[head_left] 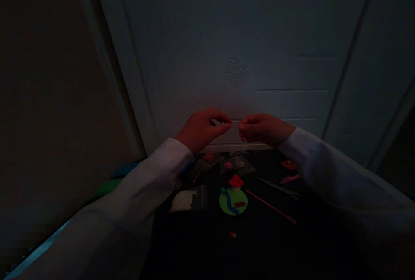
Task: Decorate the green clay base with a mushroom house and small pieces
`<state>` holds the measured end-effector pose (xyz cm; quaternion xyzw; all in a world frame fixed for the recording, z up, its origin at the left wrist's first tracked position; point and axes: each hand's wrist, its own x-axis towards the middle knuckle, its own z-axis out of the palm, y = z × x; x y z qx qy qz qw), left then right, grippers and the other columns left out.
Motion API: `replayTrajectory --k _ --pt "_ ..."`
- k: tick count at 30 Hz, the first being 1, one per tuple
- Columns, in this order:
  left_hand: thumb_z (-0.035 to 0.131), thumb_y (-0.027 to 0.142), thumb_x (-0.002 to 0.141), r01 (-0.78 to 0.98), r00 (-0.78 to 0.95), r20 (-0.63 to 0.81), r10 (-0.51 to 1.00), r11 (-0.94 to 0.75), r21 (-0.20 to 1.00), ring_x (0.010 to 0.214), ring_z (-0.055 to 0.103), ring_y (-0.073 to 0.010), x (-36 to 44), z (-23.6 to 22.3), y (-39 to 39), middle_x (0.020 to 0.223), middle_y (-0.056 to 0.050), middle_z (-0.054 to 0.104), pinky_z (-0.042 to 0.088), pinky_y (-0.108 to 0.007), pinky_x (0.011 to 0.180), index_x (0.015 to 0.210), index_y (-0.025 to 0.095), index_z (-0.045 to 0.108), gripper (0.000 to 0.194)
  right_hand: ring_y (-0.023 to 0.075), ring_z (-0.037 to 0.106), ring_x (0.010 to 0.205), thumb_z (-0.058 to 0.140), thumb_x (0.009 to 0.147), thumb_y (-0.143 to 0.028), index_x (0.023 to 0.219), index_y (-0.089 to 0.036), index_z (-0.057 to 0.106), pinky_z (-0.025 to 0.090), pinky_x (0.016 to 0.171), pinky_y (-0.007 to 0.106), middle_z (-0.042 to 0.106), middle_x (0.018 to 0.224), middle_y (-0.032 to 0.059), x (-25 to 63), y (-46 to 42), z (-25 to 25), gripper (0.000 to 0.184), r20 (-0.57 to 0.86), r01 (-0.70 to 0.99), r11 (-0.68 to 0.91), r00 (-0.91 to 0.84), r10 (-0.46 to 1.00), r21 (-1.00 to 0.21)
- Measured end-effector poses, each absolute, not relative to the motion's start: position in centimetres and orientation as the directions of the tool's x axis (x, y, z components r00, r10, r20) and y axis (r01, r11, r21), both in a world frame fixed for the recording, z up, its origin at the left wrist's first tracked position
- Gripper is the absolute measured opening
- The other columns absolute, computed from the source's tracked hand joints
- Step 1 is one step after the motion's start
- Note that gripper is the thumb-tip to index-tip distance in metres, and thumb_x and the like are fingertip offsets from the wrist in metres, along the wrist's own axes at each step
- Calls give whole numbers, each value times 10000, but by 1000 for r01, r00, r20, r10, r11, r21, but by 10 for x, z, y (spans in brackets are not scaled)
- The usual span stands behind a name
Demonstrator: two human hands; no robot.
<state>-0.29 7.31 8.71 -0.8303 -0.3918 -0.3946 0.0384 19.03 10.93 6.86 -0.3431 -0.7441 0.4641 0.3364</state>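
Observation:
Both hands are raised above the far side of the dark table, fingertips nearly meeting. My left hand [205, 129] pinches thumb and forefinger together. The fingers of my right hand [264, 129] are curled closed beside it. Whatever either pinch holds is too small and dim to make out. Below them lies a green clay disc [242, 208] with a blue wavy strip [230, 202], a dark red piece [240, 204] and a small green ball [223, 190]. A red-capped mushroom [236, 180] stands at its far edge. Nearer me is a tiny red-and-white piece [232, 235].
A pink modelling tool [272, 207] lies right of the disc, near a thin pale tool [279, 188] and a pink strip [289, 179]. Clear bags hold white clay [183, 200] and pink clay [228, 166]. Behind the table rises a pale panel [194, 55] with a heart pattern.

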Motion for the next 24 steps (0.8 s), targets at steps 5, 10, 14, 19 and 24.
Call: replayTrajectory --k 5,10,14,19,24 --pt "542 311 767 676 357 718 597 -696 242 735 593 -129 -3 89 70 869 -31 666 450 -247 694 833 150 657 208 113 551 818 471 876 -325 1049 -105 521 490 713 288 552 962 56 192 108 70 284 212 178 356 -539 815 -918" --pt "549 305 766 665 362 725 585 -707 239 734 593 -126 -4 90 69 842 -28 665 449 -235 688 823 143 657 203 106 550 794 464 878 -342 1045 -105 519 490 694 278 553 943 52 190 106 69 295 222 195 370 -524 822 -908" --pt "545 316 767 666 362 731 579 -709 232 730 592 -128 -3 90 69 834 -22 665 444 -239 687 805 151 660 205 105 551 795 475 874 -326 1034 -104 524 490 694 277 555 939 51 189 108 67 278 232 227 402 -535 813 -887" --pt "541 321 770 663 328 752 571 -707 247 740 590 -137 -4 92 67 848 -41 671 436 -243 690 807 132 662 227 86 545 726 437 888 -372 973 -98 537 482 653 252 560 860 36 194 105 72 304 312 254 499 -530 788 -829" --pt "547 316 766 641 252 789 561 -707 298 760 589 -145 -5 99 58 881 -53 670 435 -248 702 816 113 664 239 66 516 653 577 793 -329 774 -119 546 431 612 204 567 733 0 193 78 87 213 484 303 682 -520 704 -666"
